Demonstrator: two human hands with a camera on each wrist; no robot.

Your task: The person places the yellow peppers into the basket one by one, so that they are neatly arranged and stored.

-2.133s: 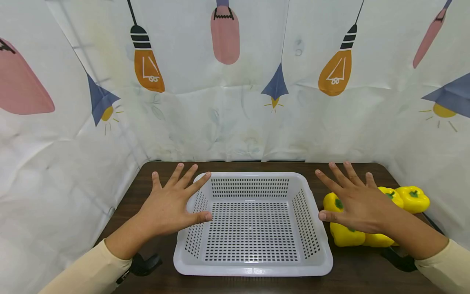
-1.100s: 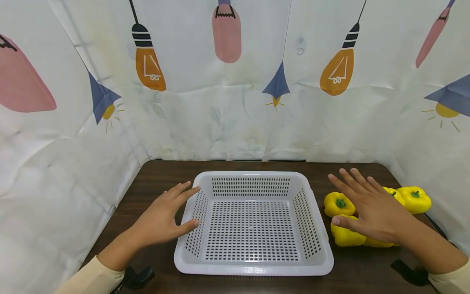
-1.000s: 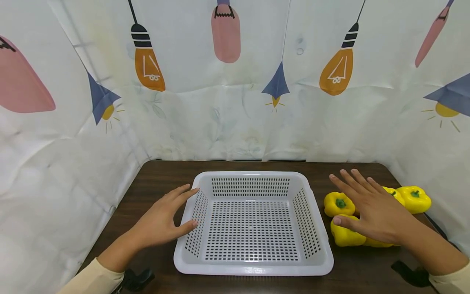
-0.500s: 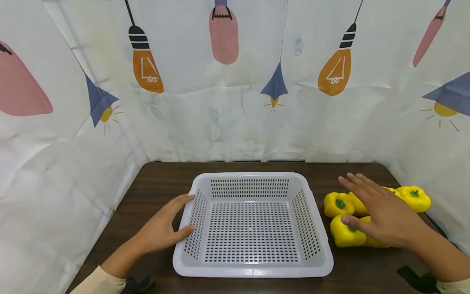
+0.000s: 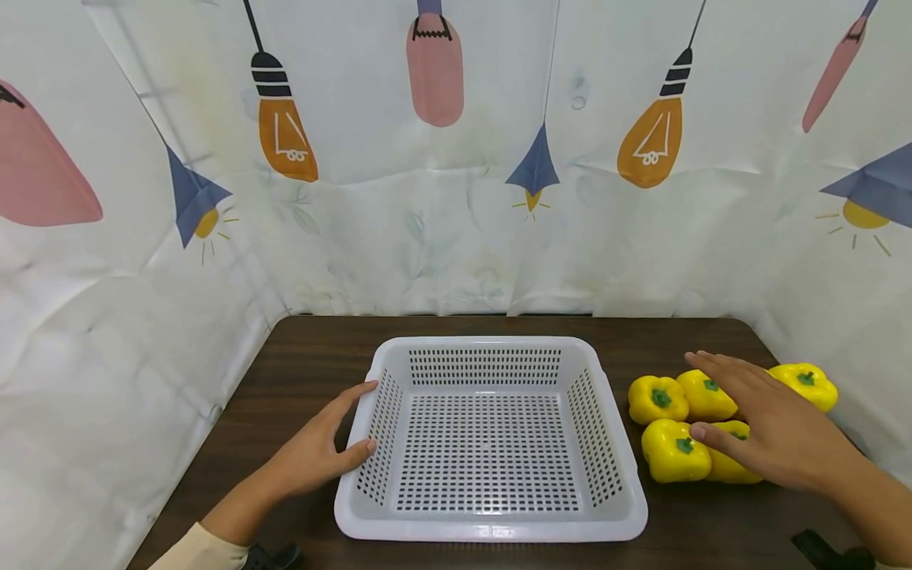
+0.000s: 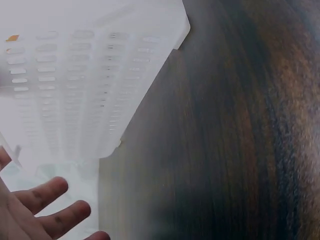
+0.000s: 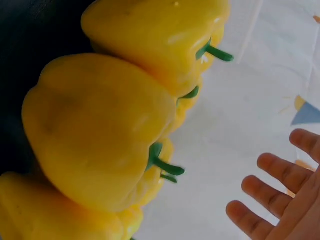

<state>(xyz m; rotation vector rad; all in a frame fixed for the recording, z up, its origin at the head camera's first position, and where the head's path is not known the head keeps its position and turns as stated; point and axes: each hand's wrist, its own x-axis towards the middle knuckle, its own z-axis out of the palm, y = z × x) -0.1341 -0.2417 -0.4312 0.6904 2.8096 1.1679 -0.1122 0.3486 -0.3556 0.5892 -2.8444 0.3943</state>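
Note:
A white slotted plastic basket (image 5: 492,526) stands on the dark wooden table, with nothing in it. At its left rim is my left hand (image 5: 309,455), index fingertip and thumb right at the edge; the left wrist view has the other fingers (image 6: 65,220) spread apart beside the basket's outer wall (image 6: 75,90). Over the right-hand peppers hovers my right hand (image 5: 784,431), fingers extended and holding nothing. Below and beside it several yellow bell peppers (image 5: 675,451) with green stems lie close together, some partly hidden by the hand. One bell pepper (image 7: 100,130) fills much of the right wrist view.
The wooden table (image 5: 321,348) ends at a white curtain (image 5: 442,245) printed with lamps and bulbs, which closes off the back and both sides. Black straps (image 5: 830,550) show near the wrists at the front edge.
My left hand has come down from above the basket to its left rim. My right hand has lowered and moved right over the peppers, exposing more of the nearer ones.

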